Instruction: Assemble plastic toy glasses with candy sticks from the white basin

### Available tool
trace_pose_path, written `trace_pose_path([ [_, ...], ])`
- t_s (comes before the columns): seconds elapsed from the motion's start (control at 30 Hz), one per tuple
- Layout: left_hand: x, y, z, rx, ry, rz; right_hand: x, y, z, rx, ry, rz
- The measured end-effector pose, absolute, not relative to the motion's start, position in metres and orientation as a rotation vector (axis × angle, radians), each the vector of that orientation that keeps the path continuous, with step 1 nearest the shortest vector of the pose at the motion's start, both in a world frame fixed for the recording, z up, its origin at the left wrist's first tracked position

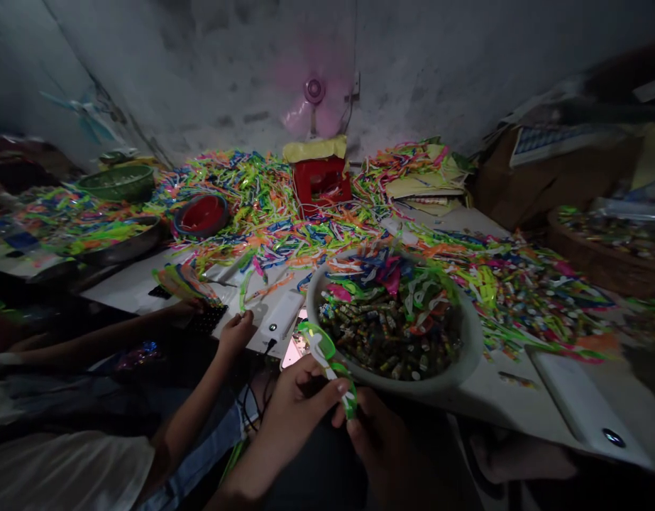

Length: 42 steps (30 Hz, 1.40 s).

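In front of the basin, my left hand pinches a green-and-white plastic strip between thumb and fingers. The strip has a see-through green loop at its upper end. My right hand, dark in shadow, grips the strip's lower end with its fingertips. Just beyond both hands stands a large pale basin. Small, patterned, tube-like pieces fill it, with colourful plastic strips on top at the back. A lit phone lies beside the basin, partly hidden behind my left hand.
A co-worker's hand holds a green strip at left. Heaps of coloured strips cover the table's back. A red box, a pink fan, a red bowl and white devices stand or lie around.
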State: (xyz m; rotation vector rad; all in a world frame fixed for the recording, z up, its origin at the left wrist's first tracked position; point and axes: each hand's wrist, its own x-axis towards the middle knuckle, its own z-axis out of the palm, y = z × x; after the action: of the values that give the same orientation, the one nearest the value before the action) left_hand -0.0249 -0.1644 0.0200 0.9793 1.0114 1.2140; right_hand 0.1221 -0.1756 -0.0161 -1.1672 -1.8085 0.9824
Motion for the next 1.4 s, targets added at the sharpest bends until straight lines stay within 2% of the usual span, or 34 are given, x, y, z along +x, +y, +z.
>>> trace_pose_path([
  [0.13,-0.021,-0.168,0.014,0.981,1.116,1.267,0.125,-0.179,-0.024,-1.216,-1.796,0.882],
  [0.43,-0.046,-0.15,0.002,1.055,1.281,1.339,0.121,-0.166,-0.005,-1.187,-1.766,0.977],
  [0.5,-0.073,-0.126,-0.001,1.208,1.47,1.311,0.127,-0.162,-0.011,-1.21,-1.761,0.948],
  [0.6,-0.128,-0.088,-0.009,1.472,2.01,1.143,0.144,-0.155,-0.022,-1.251,-1.709,0.88],
  [0.8,-0.212,-0.082,-0.056,1.51,2.459,0.861,0.173,-0.14,-0.047,-1.234,-1.708,0.729],
  [0.97,-0.217,-0.115,-0.095,1.635,2.49,0.66,0.171,-0.141,-0.058,-1.226,-1.737,0.768],
  [1.13,-0.205,-0.122,-0.089,1.687,2.612,0.757,0.16,-0.145,-0.052,-1.246,-1.747,0.759],
  [1.3,-0.195,-0.114,-0.092,1.776,2.482,0.68,0.161,-0.147,-0.041,-1.189,-1.831,0.66],
  [1.4,-0.187,-0.106,-0.082,1.802,2.442,0.79,0.167,-0.149,-0.036,-1.188,-1.852,0.542],
])
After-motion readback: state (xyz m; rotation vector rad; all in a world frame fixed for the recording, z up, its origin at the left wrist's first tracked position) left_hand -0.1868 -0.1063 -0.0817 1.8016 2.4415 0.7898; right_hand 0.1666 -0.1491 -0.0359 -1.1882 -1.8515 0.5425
